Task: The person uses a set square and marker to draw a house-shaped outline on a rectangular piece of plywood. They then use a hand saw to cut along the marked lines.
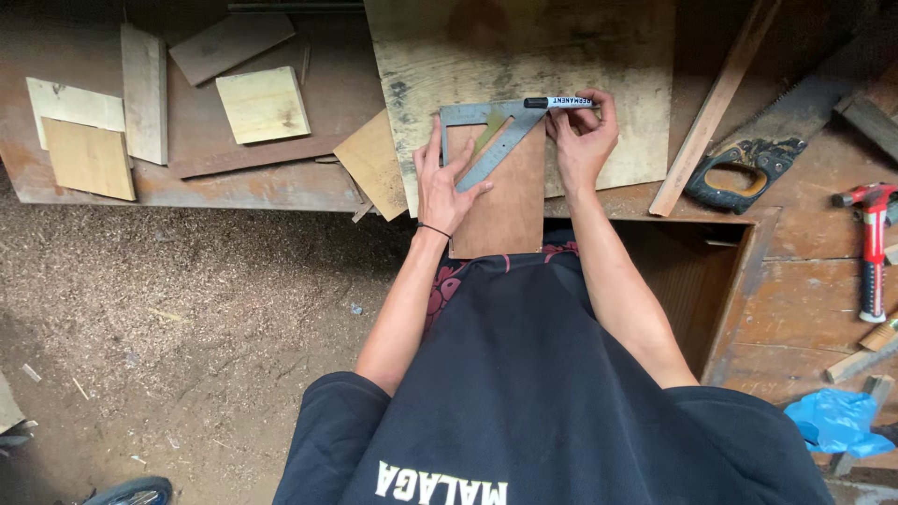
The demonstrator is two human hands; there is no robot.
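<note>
A grey metal triangular square (486, 140) lies on a reddish-brown board (510, 210) that sticks out over the bench edge toward me. My left hand (445, 182) presses flat on the square and the board, fingers spread. My right hand (582, 140) grips a black marker pen (559, 102), held level along the square's top edge. Both pieces rest on a large pale plywood sheet (608, 56).
Several small wood offcuts (262, 103) lie at the left of the bench. A long wood strip (716, 103), a handsaw (748, 168) and a red hammer (875, 248) are at the right. A blue plastic bag (837, 421) is at lower right. Sawdust covers the floor (187, 309).
</note>
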